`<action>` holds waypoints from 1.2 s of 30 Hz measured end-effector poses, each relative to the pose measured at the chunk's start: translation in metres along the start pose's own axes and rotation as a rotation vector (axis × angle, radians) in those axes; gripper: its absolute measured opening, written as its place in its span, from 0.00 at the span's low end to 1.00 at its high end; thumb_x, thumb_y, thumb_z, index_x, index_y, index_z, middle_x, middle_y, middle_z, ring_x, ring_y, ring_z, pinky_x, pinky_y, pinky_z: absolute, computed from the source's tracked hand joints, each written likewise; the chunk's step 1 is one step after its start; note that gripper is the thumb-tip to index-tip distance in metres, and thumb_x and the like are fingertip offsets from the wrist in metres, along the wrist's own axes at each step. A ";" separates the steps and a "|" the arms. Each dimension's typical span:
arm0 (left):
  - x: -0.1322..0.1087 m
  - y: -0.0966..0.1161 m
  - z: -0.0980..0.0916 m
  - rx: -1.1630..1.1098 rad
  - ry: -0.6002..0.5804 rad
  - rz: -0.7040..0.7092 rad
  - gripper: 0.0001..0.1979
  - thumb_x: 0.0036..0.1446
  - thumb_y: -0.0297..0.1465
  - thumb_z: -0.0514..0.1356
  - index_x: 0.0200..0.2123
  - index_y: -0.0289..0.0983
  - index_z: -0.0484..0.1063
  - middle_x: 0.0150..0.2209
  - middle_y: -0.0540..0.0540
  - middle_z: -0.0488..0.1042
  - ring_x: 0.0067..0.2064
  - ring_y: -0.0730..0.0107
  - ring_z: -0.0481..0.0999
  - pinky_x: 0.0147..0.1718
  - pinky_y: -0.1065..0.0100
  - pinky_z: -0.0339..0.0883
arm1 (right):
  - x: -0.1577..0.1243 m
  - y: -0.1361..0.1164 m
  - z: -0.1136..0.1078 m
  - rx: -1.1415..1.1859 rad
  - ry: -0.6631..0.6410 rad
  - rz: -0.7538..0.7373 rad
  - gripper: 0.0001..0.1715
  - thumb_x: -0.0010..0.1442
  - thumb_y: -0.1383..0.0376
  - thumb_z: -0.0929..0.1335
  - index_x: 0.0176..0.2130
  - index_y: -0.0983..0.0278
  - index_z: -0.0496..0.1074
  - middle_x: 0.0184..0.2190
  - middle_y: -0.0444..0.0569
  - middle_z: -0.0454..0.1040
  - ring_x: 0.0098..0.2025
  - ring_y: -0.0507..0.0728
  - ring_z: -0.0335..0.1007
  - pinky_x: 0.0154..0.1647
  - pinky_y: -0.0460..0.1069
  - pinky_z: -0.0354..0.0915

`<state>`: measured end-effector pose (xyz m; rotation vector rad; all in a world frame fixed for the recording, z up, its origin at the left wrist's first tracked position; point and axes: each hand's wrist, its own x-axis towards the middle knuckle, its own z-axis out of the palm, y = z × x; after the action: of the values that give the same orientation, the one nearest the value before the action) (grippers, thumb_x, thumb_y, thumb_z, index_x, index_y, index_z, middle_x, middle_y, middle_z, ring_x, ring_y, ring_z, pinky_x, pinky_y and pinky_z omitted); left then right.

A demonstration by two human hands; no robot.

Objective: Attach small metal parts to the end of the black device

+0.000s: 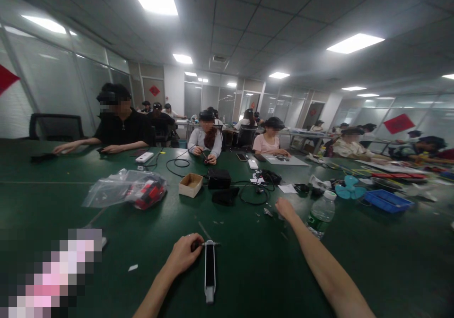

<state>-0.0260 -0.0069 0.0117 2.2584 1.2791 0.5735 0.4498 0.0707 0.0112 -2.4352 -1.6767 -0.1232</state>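
Observation:
A narrow device with a white edge and a black face (210, 270) lies lengthwise on the green table before me, its grey end toward me. My left hand (185, 253) is beside its far end, fingers curled in against a thin crosspiece that sticks out there. Farther off, my right hand (285, 209) reaches down to the tabletop with its fingers bent together; what is under the fingertips is too small to make out. Small crumpled scraps (267, 211) lie just left of that hand. Right of my forearm stands a clear water bottle (322, 214) with a green label.
A plastic bag with red and black pieces (147, 190) lies on the left. Toward the middle are an open small box (190, 185), a black box (219, 178) and coiled cables (255, 193). A blue fan blade (350, 187) and blue tray (388, 201) lie right. People sit opposite.

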 end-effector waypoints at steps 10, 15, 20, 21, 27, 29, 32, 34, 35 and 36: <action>-0.002 0.003 -0.001 -0.004 -0.001 -0.012 0.09 0.56 0.31 0.55 0.39 0.40 0.74 0.36 0.49 0.75 0.37 0.70 0.71 0.36 0.71 0.61 | -0.065 -0.105 -0.028 0.248 0.055 -0.236 0.09 0.58 0.67 0.63 0.38 0.66 0.72 0.35 0.49 0.75 0.38 0.53 0.70 0.38 0.44 0.59; -0.003 0.004 -0.002 0.003 -0.001 0.018 0.10 0.56 0.32 0.55 0.40 0.40 0.74 0.35 0.49 0.75 0.36 0.69 0.72 0.35 0.70 0.61 | -0.126 -0.169 -0.016 0.437 -0.084 -0.354 0.06 0.55 0.68 0.65 0.34 0.65 0.72 0.32 0.48 0.75 0.33 0.52 0.70 0.34 0.44 0.59; -0.004 0.005 -0.001 0.009 0.011 0.034 0.10 0.55 0.30 0.56 0.40 0.40 0.74 0.35 0.49 0.75 0.35 0.69 0.71 0.34 0.70 0.61 | -0.163 -0.189 -0.007 0.422 -0.090 -0.354 0.05 0.55 0.70 0.65 0.33 0.65 0.71 0.32 0.49 0.73 0.33 0.53 0.68 0.34 0.45 0.61; -0.004 0.005 -0.001 0.010 0.011 0.039 0.10 0.55 0.30 0.56 0.39 0.39 0.74 0.34 0.49 0.75 0.35 0.69 0.71 0.34 0.70 0.61 | -0.168 -0.189 -0.006 0.407 -0.064 -0.354 0.05 0.56 0.70 0.65 0.33 0.65 0.71 0.32 0.49 0.73 0.33 0.53 0.68 0.34 0.46 0.61; -0.004 0.009 -0.003 0.015 0.011 0.034 0.09 0.55 0.31 0.56 0.38 0.39 0.74 0.33 0.49 0.75 0.33 0.70 0.71 0.33 0.70 0.61 | -0.180 -0.178 -0.005 0.398 0.095 -0.398 0.10 0.61 0.66 0.63 0.36 0.60 0.75 0.37 0.52 0.74 0.41 0.58 0.67 0.39 0.50 0.65; -0.005 0.010 -0.004 0.012 0.014 0.038 0.09 0.55 0.31 0.56 0.38 0.39 0.74 0.33 0.49 0.75 0.33 0.70 0.70 0.34 0.70 0.61 | -0.182 -0.177 -0.005 0.450 0.111 -0.413 0.11 0.62 0.65 0.63 0.37 0.60 0.76 0.38 0.52 0.75 0.42 0.58 0.67 0.41 0.51 0.65; -0.005 0.012 -0.006 0.015 0.004 0.036 0.10 0.57 0.33 0.55 0.38 0.39 0.74 0.33 0.48 0.75 0.34 0.69 0.71 0.34 0.70 0.61 | -0.187 -0.181 -0.005 0.561 0.102 -0.470 0.12 0.62 0.66 0.63 0.39 0.62 0.76 0.39 0.51 0.76 0.42 0.58 0.68 0.45 0.52 0.65; -0.006 0.014 -0.007 0.019 -0.002 0.030 0.11 0.57 0.34 0.54 0.39 0.39 0.75 0.34 0.48 0.75 0.34 0.68 0.71 0.34 0.70 0.61 | -0.192 -0.187 -0.005 0.634 0.063 -0.501 0.11 0.61 0.67 0.63 0.40 0.62 0.75 0.37 0.49 0.76 0.40 0.57 0.69 0.45 0.52 0.65; -0.006 0.015 -0.007 0.021 -0.004 0.031 0.11 0.57 0.34 0.54 0.39 0.39 0.75 0.34 0.48 0.76 0.34 0.68 0.71 0.35 0.69 0.62 | -0.194 -0.190 -0.005 0.661 0.036 -0.509 0.11 0.60 0.67 0.64 0.40 0.62 0.75 0.36 0.48 0.76 0.39 0.56 0.69 0.43 0.51 0.65; -0.006 0.015 -0.007 0.021 -0.002 0.034 0.12 0.57 0.34 0.54 0.39 0.39 0.75 0.35 0.48 0.76 0.35 0.68 0.72 0.35 0.69 0.62 | -0.197 -0.193 -0.006 0.679 0.010 -0.513 0.11 0.59 0.67 0.64 0.40 0.63 0.75 0.35 0.48 0.76 0.38 0.55 0.69 0.42 0.50 0.65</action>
<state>-0.0227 -0.0174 0.0255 2.3013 1.2530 0.5720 0.1991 -0.0443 0.0035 -1.4948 -1.8977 0.3157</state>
